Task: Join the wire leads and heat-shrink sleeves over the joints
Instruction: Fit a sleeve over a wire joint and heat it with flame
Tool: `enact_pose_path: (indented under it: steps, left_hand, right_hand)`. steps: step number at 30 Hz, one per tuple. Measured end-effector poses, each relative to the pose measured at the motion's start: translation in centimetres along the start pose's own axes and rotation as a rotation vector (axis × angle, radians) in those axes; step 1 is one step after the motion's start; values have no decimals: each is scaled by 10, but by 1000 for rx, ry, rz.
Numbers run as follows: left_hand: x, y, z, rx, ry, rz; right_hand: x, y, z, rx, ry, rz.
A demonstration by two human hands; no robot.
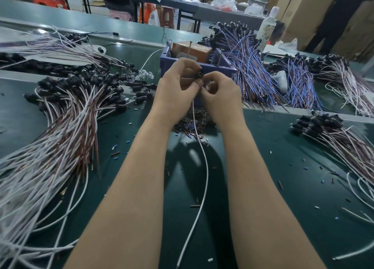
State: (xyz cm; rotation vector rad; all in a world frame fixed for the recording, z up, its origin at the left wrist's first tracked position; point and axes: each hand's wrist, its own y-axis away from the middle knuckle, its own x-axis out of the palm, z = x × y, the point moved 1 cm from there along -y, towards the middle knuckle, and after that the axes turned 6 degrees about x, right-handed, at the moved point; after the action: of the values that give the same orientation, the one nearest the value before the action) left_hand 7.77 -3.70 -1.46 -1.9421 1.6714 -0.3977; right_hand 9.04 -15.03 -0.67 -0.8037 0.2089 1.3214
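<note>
Both hands meet above the middle of the green bench. My left hand [178, 88] pinches a small black connector [198, 74] between thumb and fingers. Close against it, my right hand [220, 92] has its fingers curled around the wire lead just below the connector. A long white wire [202, 157] hangs from the hands and trails toward the near edge. Beneath the hands lies a heap of short sleeve pieces [190, 125], brown, blue and black. What the right fingertips hold is too small to make out.
A blue bin [220, 65] with a brown box stands just behind the hands. White-and-brown wire bundles [60, 137] cover the left, blue-and-brown bundles [255, 76] the back right, more white ones [344, 143] the right. Sleeve scraps dot the bench. A bottle [268, 25] stands far right.
</note>
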Motion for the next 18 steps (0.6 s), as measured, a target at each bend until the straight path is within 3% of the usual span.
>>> enact_pose_path:
  steps: [4, 11, 18]
  left_hand:
    - [0, -1, -2, 16, -15, 28]
    - [-8, -5, -7, 70, -266, -58]
    - [-7, -1, -16, 97, -191, -6]
  right_hand:
    - [1, 3, 2, -33, -11, -30]
    - [3, 3, 2, -78, -73, 45]
    - [10, 6, -7, -83, -106, -16]
